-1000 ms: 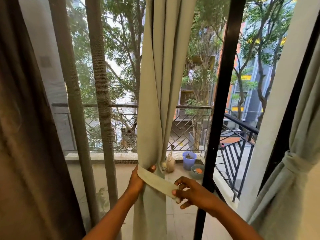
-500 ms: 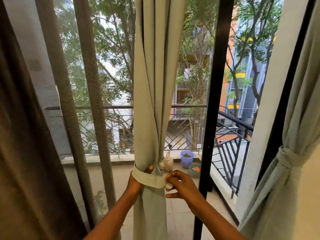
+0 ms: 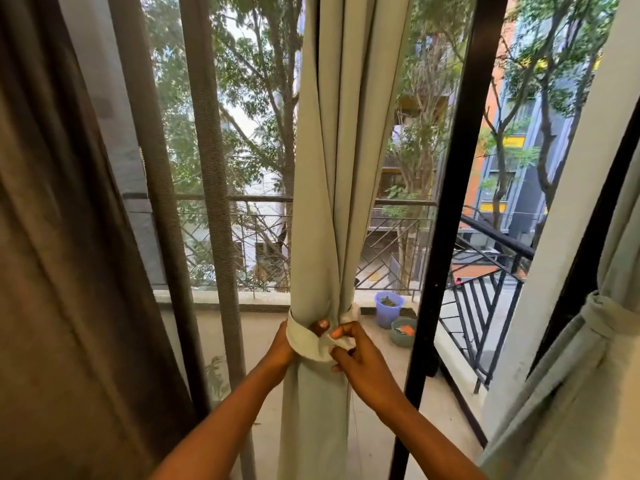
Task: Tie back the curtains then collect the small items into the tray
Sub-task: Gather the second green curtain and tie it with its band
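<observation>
Your tieback (image 3: 306, 342) is wrapped round the gathered curtain (image 3: 329, 188) at centre frame, low down. Your left hand (image 3: 282, 348) holds the band against the cloth from the left, thumb over it; your right hand (image 3: 353, 355) pinches the loose end between curled fingers just beside it. The wrap looks nearly closed but not yet fastened. The right curtain (image 3: 602, 323) at the right edge is already tied. The brown drape (image 3: 62, 271) at left hangs loose. No tray or small items show, so collecting is all ahead.

Two hands (image 3: 284, 344) (image 3: 360, 355), three curtains (image 3: 332, 168) (image 3: 52, 271) (image 3: 588, 375), two tie-backs (image 3: 304, 344) (image 3: 609, 317), two tubs (image 3: 389, 308) (image 3: 403, 332)
</observation>
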